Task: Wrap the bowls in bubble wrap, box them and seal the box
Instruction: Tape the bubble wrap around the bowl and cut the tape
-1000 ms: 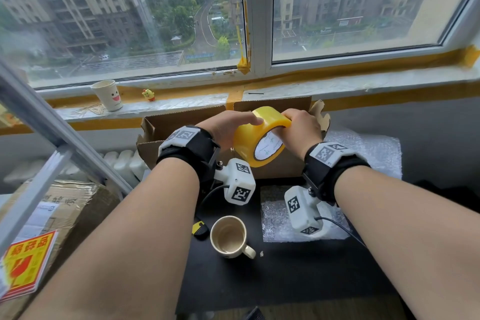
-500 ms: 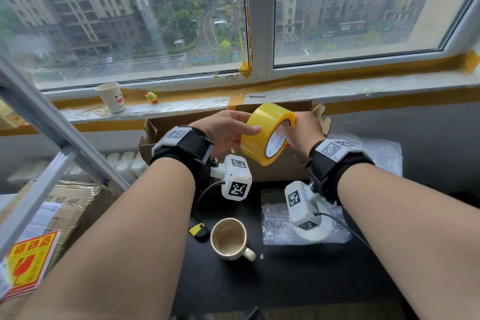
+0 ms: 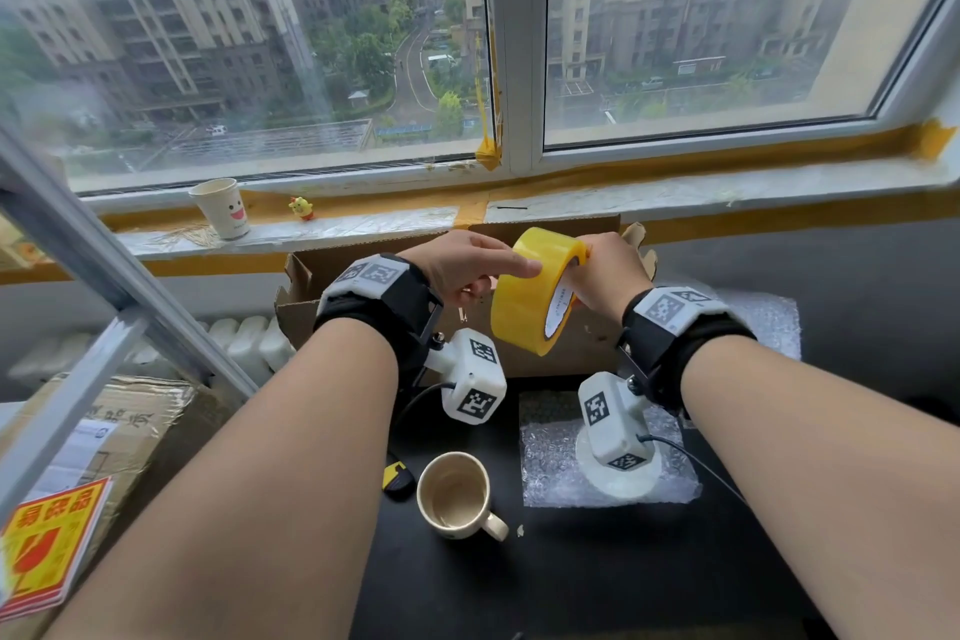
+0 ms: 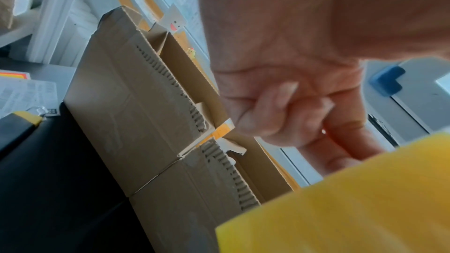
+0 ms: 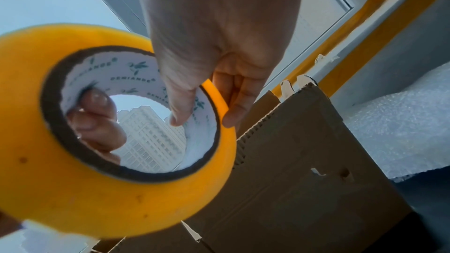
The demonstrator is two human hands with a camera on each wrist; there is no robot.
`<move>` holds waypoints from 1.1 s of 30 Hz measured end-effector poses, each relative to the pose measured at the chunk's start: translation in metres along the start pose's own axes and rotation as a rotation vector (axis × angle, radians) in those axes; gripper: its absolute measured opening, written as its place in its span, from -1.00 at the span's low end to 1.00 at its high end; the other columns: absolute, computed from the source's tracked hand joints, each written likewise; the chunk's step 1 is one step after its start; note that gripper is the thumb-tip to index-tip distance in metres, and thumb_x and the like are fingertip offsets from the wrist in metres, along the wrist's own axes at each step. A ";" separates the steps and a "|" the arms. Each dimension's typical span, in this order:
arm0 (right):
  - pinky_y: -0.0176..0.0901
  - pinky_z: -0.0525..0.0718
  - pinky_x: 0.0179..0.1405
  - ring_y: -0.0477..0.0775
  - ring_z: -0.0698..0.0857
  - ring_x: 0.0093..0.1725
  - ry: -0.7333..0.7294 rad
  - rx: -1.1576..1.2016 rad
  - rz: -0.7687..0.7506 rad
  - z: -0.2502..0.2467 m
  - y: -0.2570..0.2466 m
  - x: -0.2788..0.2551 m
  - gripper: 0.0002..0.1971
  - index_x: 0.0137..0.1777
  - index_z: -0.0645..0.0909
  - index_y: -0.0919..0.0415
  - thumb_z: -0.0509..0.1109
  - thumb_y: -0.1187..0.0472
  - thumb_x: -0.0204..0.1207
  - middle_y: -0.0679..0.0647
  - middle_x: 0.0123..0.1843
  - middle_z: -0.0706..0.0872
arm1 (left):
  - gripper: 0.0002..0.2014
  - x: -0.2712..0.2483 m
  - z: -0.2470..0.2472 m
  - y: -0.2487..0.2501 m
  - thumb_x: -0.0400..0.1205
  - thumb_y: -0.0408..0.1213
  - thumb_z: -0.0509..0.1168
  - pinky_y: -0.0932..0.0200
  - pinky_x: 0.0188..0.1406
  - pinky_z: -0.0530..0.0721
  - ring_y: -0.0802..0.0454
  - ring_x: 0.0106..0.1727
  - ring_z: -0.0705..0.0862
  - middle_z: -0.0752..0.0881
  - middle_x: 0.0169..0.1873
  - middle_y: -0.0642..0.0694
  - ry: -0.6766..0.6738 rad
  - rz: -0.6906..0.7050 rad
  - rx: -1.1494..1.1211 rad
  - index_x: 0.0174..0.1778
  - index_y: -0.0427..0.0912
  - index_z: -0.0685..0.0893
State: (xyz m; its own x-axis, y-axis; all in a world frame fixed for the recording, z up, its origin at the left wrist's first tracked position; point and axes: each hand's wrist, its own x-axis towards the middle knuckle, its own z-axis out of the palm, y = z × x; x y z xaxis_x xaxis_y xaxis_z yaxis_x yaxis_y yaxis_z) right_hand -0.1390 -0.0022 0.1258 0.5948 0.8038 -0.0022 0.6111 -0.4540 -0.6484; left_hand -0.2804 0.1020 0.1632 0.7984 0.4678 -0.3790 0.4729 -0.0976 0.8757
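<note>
The roll of yellow tape is held up on edge between the two hands, above the near wall of the cardboard box and clear of the desk. The right hand grips it at the far rim, thumb inside the white core and fingers curled over the outer band, as the right wrist view shows. The left hand is just beside the roll's left face: its forefinger lies straight along the yellow band while the other fingers are curled in toward the palm; whether they pinch anything cannot be told. The box stands open against the windowsill. In front of it a sheet of bubble wrap lies flat with a white bowl on it, and a cream mug stands to its left.
</note>
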 end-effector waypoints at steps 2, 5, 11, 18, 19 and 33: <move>-0.03 0.59 -0.22 0.25 0.67 -0.26 0.002 0.020 -0.013 -0.002 -0.001 0.001 -0.65 -0.48 0.39 0.14 0.30 0.16 0.55 0.13 -0.41 0.63 | -0.63 0.003 0.003 0.002 0.11 0.10 0.58 0.17 -0.44 0.16 0.10 -0.55 0.28 0.34 -0.51 -0.03 0.026 -0.006 -0.003 -0.52 -0.04 0.58; 0.11 0.76 -0.09 0.27 0.77 -0.21 -0.016 0.077 -0.007 -0.004 -0.001 0.001 -0.68 -0.46 0.45 0.14 0.37 0.16 0.51 0.19 -0.31 0.73 | -0.42 0.006 0.005 0.004 0.10 0.14 0.59 0.19 -0.41 0.33 0.05 -0.47 0.33 0.37 -0.40 -0.13 0.062 0.004 -0.037 -0.16 -0.17 0.61; -0.13 0.75 -0.37 0.12 0.73 -0.30 -0.052 0.506 0.208 -0.012 -0.004 -0.001 -0.89 -0.09 0.62 0.35 0.47 0.31 0.51 0.22 -0.19 0.71 | -0.81 0.006 -0.002 -0.010 0.55 -0.17 0.45 0.32 -0.52 0.50 0.13 -0.57 0.43 0.47 -0.49 -0.02 0.135 -0.034 -0.173 -0.24 -0.16 0.59; -0.08 0.75 -0.24 0.14 0.77 0.00 -0.264 0.635 0.285 -0.013 -0.025 -0.003 -0.50 0.16 0.62 0.30 0.52 -0.11 0.45 0.22 0.09 0.76 | -0.96 0.001 0.007 -0.012 0.58 -0.41 0.39 0.31 -0.42 0.72 0.10 -0.53 0.67 0.67 -0.47 -0.17 0.102 -0.011 -0.223 -0.15 -0.29 0.66; -0.08 0.74 -0.22 0.14 0.75 0.07 -0.250 0.664 0.285 -0.013 -0.025 -0.003 -0.52 0.20 0.61 0.28 0.54 -0.06 0.45 0.21 0.14 0.75 | -0.97 -0.002 0.008 -0.012 0.59 -0.44 0.37 0.29 -0.38 0.75 0.08 -0.48 0.72 0.71 -0.45 -0.20 0.090 -0.012 -0.237 -0.17 -0.30 0.67; -0.04 0.66 -0.04 0.05 0.76 -0.24 -0.594 0.885 0.276 -0.018 0.001 -0.024 -0.81 0.05 0.64 0.26 0.23 0.19 0.68 0.11 -0.26 0.80 | -0.31 0.002 0.009 -0.028 0.35 -0.27 0.57 -0.04 0.22 0.61 -0.07 0.23 0.58 0.56 0.22 -0.08 0.380 0.042 0.655 0.40 0.03 0.48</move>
State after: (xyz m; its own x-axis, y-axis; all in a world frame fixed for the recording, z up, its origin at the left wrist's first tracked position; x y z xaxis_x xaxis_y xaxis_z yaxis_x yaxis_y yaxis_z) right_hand -0.1430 -0.0289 0.1387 0.1625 0.8817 -0.4430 -0.2353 -0.4014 -0.8852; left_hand -0.2881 0.0976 0.1354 0.6932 0.7114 -0.1162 0.6645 -0.5683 0.4852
